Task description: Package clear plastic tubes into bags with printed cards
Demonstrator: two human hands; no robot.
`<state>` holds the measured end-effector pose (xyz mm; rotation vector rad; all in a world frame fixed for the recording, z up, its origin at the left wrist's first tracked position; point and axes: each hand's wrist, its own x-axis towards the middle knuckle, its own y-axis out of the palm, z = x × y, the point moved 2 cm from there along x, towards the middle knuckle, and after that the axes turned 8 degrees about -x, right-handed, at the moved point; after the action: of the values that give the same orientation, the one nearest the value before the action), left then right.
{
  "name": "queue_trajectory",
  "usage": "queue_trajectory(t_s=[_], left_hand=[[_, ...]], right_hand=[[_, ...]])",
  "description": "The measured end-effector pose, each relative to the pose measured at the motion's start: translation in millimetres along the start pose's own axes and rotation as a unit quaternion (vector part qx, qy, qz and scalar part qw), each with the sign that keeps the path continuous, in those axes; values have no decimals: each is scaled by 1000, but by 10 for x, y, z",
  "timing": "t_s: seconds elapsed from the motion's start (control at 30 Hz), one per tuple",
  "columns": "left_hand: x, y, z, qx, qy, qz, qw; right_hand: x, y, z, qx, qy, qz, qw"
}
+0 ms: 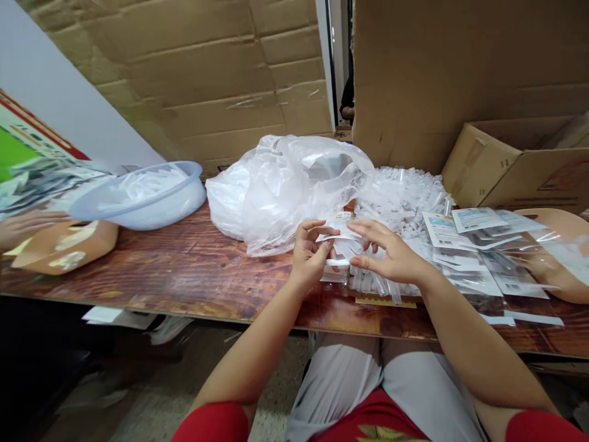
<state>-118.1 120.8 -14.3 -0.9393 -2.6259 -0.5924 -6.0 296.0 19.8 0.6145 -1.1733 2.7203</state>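
My left hand (313, 255) is closed on a small clear packet (343, 245) with a printed white card, held just above the table's front part. On the packet's other side is my right hand (386, 250), its fingers apart and the fingertips at the packet's edge; whether they touch it is hard to tell. Behind both hands lies a crumpled clear plastic bag (285, 190). A heap of small translucent plastic pieces (405, 202) spreads behind and beside my right hand. Further right, several flat packets with printed cards (464, 258) overlap one another.
A pale blue basin (161, 202) of white pieces stands on the wooden table (193, 270) at left. Beside it are a tan tray (103, 239) and another person's hand (32, 227). An open cardboard box (515, 169) and a second tan tray (547, 270) are at right.
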Motion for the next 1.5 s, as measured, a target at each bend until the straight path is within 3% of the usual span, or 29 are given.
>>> queue_trajectory(t_s=[0.13,0.33,0.43,0.7,0.77,0.87,1.0,1.1,1.2,1.3,1.5], left_hand=[[-37,42,-3,32,31,2,999],[-141,183,34,73,109,58,990],[-167,204,40,83,165,76,980],[-258,215,-16,135,233,96,958],[-283,188,-58,159,266,112,944],[-235,69,-146,243,284,105,922],[-43,-123,-189,455,188,111,863],[54,-207,-125,511,151,145,834],[95,-254,-22,519,118,162,831],[119,-310,54,523,73,177,831],[144,-405,101,538,16,175,824]], right_hand=[[47,66,-42,87,32,-7,996],[120,219,15,87,116,-168,975],[128,274,43,70,102,-216,968],[102,316,46,47,46,-251,966],[44,171,96,34,23,-263,964],[-174,-293,186,-45,-19,-291,956],[-578,-1176,30,-178,63,-339,922],[-754,-1747,-332,-261,138,-306,905],[-783,-2064,-716,-301,220,-150,916],[-774,-2152,-908,-320,232,-4,919],[-700,-2167,-1013,-397,259,107,874]])
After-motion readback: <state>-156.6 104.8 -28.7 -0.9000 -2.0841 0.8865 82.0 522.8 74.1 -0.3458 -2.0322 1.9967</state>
